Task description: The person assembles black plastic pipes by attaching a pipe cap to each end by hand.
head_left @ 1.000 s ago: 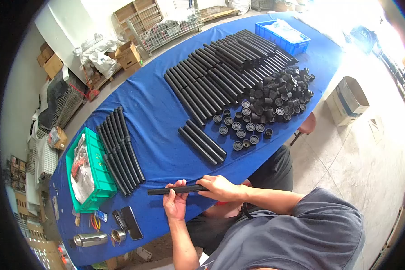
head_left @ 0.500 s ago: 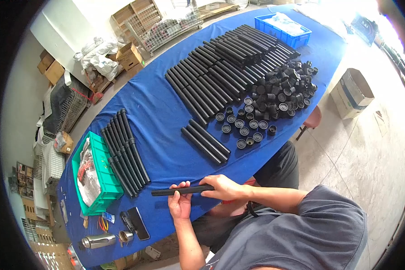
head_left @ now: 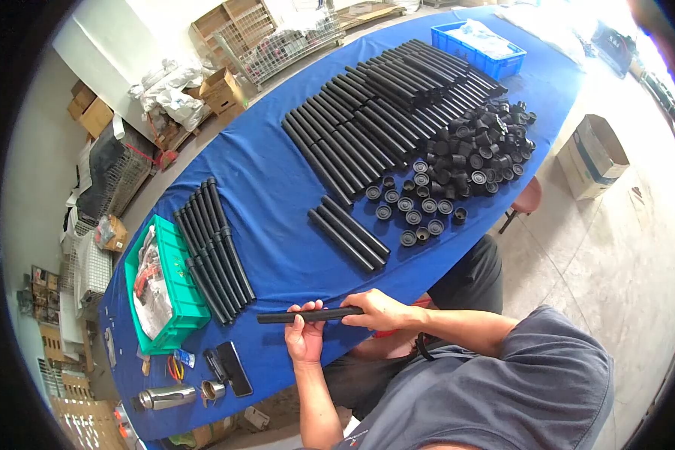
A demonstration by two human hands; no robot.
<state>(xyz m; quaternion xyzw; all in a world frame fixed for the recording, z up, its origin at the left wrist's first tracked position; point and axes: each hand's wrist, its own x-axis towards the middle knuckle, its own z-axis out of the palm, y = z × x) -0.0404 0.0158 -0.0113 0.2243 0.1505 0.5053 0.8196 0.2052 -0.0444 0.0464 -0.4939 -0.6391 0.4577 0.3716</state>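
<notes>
A black tube [head_left: 277, 318] lies level across both hands, over the near edge of the blue-covered table. My left hand [head_left: 304, 334] holds it from below near the middle, fingers wrapped round it. My right hand [head_left: 373, 310] grips its right end and hides that end. Beyond the hands, a few loose black tubes [head_left: 349, 234] lie side by side. To their right are scattered round black caps [head_left: 435, 226] beside a large heap of caps [head_left: 476, 150]. A big stack of black tubes [head_left: 352, 124] lies behind. Several tubes with fitted ends [head_left: 216, 255] lie at the left.
A green crate [head_left: 176, 330] with plastic bags stands at the left, a blue crate [head_left: 495, 64] at the far end. A phone [head_left: 235, 368], a steel flask [head_left: 166, 397] and pliers [head_left: 175, 368] lie at the near left. A cardboard box [head_left: 592, 157] is on the floor.
The whole view has shifted slightly, with things a little further right. Both hands keep the same hold on the tube.
</notes>
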